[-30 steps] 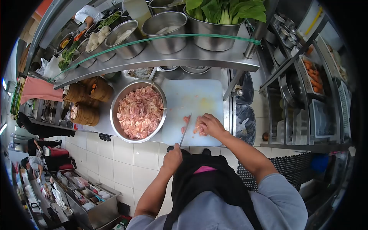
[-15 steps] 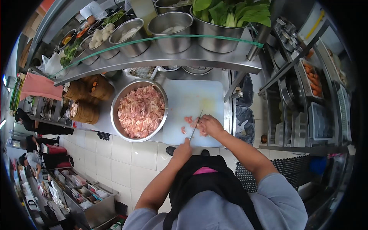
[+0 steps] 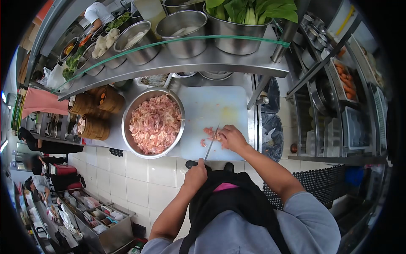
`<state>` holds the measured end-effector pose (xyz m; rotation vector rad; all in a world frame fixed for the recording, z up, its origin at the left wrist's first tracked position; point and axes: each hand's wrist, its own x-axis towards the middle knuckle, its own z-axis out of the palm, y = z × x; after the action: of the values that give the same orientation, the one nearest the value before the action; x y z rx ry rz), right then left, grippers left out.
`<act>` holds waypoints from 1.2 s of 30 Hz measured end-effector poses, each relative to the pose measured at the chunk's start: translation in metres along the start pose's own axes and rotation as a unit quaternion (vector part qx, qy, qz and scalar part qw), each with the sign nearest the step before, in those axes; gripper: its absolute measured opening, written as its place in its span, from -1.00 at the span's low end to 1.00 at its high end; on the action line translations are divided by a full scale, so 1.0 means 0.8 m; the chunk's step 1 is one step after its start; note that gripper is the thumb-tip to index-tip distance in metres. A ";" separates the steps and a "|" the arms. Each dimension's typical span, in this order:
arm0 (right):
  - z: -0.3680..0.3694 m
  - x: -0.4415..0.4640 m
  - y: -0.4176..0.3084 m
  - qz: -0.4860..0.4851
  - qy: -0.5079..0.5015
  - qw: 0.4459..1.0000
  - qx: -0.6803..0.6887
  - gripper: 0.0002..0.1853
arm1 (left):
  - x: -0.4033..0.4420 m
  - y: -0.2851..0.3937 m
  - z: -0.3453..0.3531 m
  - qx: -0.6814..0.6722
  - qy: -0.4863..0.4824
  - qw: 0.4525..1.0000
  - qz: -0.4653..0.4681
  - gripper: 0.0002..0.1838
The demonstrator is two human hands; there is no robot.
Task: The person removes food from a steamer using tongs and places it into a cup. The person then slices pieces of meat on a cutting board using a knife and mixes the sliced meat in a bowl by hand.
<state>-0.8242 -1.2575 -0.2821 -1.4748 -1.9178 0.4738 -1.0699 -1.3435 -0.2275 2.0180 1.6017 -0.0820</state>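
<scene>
A white cutting board (image 3: pixel 213 99) lies on the steel counter. My left hand (image 3: pixel 195 175), at the board's near edge, is closed round the handle of a knife (image 3: pixel 210 144), whose blade points away from me over the board. My right hand (image 3: pixel 232 137) is closed on raw meat just right of the blade, its fingers bent and partly hiding the meat. Several small cut pieces of meat (image 3: pixel 204 143) lie left of the blade. Left of the board stands a large steel bowl (image 3: pixel 126 127) heaped with raw sliced meat (image 3: pixel 154 122).
Bamboo steamers (image 3: pixel 95 127) stand left of the bowl. A raised steel shelf (image 3: pixel 177 70) holds metal pots, one with leafy greens (image 3: pixel 251 10). Bin bags (image 3: pixel 271 137) hang right of the counter, near a rack with a carrot basket (image 3: pixel 344 82). Other people are at the far left.
The knife has moved right from its place a second ago and stands against the meat by my right hand. More cut pieces lie left of the blade.
</scene>
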 end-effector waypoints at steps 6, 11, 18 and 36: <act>0.016 -0.001 0.016 -0.083 -0.081 0.984 -0.132 -0.84 | 0.006 -0.022 0.005 0.013 0.010 1.000 -0.020 -0.74; 0.026 0.012 0.014 -0.173 -0.079 0.971 -0.141 -0.80 | -0.012 0.000 0.005 0.043 0.005 0.999 -0.017 -0.70; 0.008 0.023 -0.001 -0.104 -0.141 0.976 -0.128 -0.80 | 0.039 0.001 0.058 -0.060 0.026 0.998 0.014 -0.75; 0.041 -0.005 0.040 -0.148 -0.129 0.970 -0.146 -0.70 | 0.030 0.005 0.039 -0.021 0.014 0.999 0.023 -0.73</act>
<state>-0.8236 -1.2487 -0.3268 -1.3157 -2.4541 0.2605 -1.0501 -1.3372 -0.2616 2.0317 1.5599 -0.0023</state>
